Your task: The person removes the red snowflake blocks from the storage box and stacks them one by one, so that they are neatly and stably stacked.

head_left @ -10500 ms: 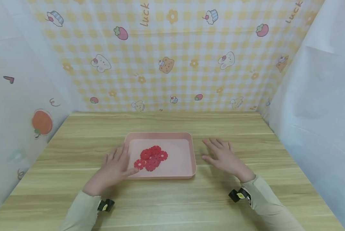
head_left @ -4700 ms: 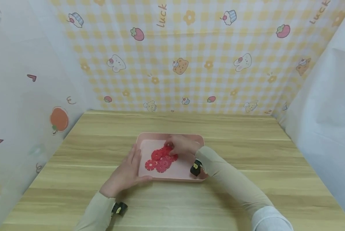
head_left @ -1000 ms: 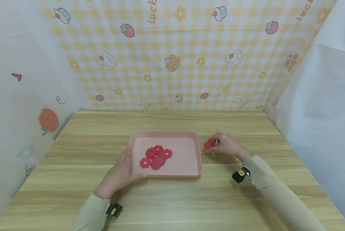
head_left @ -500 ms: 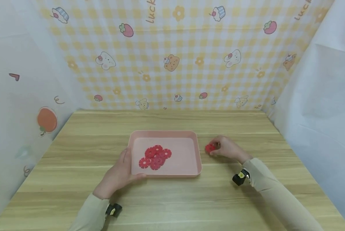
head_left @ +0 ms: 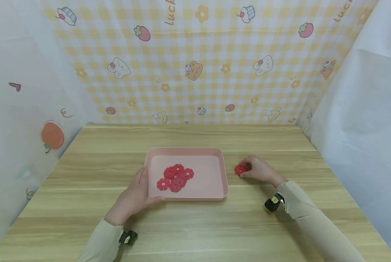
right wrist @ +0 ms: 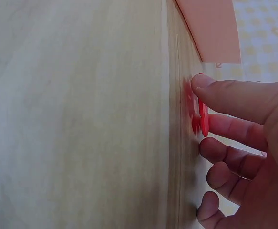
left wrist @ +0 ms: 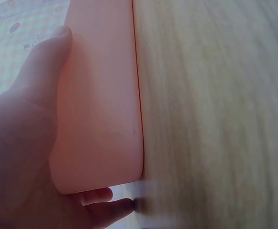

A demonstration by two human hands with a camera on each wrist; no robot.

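Note:
A shallow pink tray [head_left: 210, 182] stands mid-table, with several red notched flower-shaped discs [head_left: 176, 178] piled in its left half. My left hand [head_left: 131, 198] holds the tray at its near left corner. The left wrist view has the thumb [left wrist: 46, 59] along the tray's wall [left wrist: 100, 119] and other fingers round the corner. Right of the tray, my right hand [head_left: 259, 170] pinches a red notched disc [head_left: 239, 170] between thumb and fingers. In the right wrist view that disc [right wrist: 204, 119] is edge-on, close to the tabletop; the other fingers are loosely bent.
The wooden table [head_left: 195, 229] runs back to a yellow checked cloth [head_left: 208, 83] printed with animals and cakes. White sheets hang at left and right. A small black camera sits on each wrist [head_left: 272, 203].
Earlier both hands were open beside the tray; then the right hand reached into the pile. It has since brought a disc out to the right and, lately, slid slightly nearer. The left hand keeps its hold.

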